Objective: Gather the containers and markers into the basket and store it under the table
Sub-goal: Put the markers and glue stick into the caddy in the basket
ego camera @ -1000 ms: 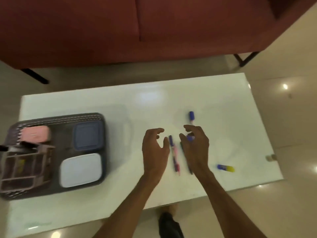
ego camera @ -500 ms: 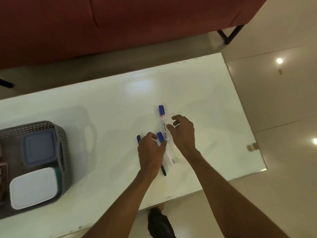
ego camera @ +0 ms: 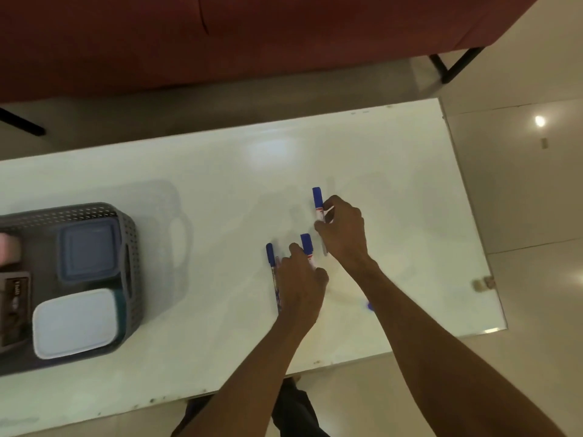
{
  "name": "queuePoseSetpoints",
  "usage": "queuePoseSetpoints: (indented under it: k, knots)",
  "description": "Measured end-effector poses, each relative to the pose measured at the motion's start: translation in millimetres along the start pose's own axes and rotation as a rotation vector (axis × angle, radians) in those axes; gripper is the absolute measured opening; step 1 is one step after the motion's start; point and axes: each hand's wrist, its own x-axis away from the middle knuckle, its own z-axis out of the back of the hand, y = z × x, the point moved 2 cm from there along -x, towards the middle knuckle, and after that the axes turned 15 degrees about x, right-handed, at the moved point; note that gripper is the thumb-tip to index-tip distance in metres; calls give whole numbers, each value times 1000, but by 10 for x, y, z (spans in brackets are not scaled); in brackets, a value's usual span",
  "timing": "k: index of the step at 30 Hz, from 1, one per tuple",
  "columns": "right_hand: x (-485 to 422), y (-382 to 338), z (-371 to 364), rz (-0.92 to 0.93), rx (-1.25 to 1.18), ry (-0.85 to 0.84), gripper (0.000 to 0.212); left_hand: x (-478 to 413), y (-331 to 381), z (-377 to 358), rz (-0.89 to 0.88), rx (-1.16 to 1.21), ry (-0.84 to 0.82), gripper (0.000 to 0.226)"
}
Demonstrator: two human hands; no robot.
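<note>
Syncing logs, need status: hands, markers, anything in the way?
Left hand grips near marker; right hand pinches far marker. Basket at left, containers inside. Pen at left hand's edge, grip unclear.

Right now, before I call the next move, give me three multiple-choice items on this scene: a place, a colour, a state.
1. Where on the table is the basket? A) left end B) middle C) right end
2. The cap of the marker in the right hand is: A) red B) blue C) green
3. The right hand is: A) flat on the table B) gripping the marker C) holding the basket
Answers: 1 A, it sits far left. 2 B, the blue cap juts past the hand. 3 B, its fingers curl round the barrel.
</note>
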Motion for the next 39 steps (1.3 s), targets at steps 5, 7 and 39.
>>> queuePoseSetpoints:
  k: [5,7,39]
  knots:
    - [300,-229,151,33,-131,53,24,56,-88,481,-31,220,87,45]
    - [465,-419,177,46,-189,64,24,43,-201,770,-68,268,136,42]
    - [3056,-4048,-2134,574,-331,-185,24,449,-3614,4556,-102,710,718,25]
